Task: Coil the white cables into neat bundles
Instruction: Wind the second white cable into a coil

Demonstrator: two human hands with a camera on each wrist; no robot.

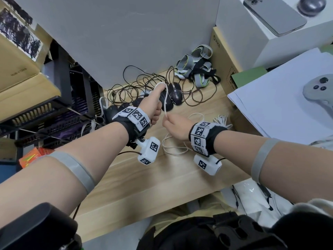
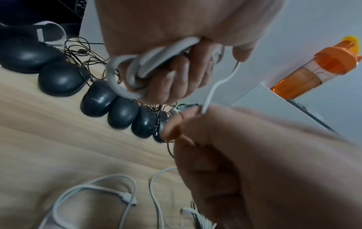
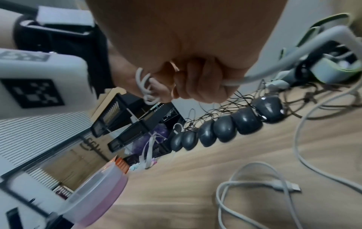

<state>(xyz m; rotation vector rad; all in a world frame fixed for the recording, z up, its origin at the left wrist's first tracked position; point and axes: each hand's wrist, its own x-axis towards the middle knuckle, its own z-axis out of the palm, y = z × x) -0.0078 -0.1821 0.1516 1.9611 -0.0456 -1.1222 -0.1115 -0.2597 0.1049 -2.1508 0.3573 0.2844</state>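
Observation:
My left hand (image 1: 156, 107) is raised above the wooden table (image 1: 147, 179) and grips several loops of a white cable (image 2: 141, 66) in its curled fingers; one loop arches over its top (image 1: 162, 84). From there a thin strand (image 2: 214, 86) runs down to my right hand (image 1: 170, 122), which pinches it just to the right of the left hand. The right wrist view shows the right hand's fingers (image 3: 197, 83) curled on the cable (image 3: 260, 72). The rest of the cable (image 1: 173, 150) lies loose on the table below, its plug (image 3: 293, 188) free.
A row of black mice (image 1: 170, 101) with tangled dark wires (image 1: 137, 87) lies behind the hands. Another white cable bunch (image 1: 222, 120) sits to the right. Grey straps (image 1: 196, 65), a cardboard box (image 1: 223, 56), papers (image 1: 270, 105) and black trays (image 1: 54, 112) ring the table.

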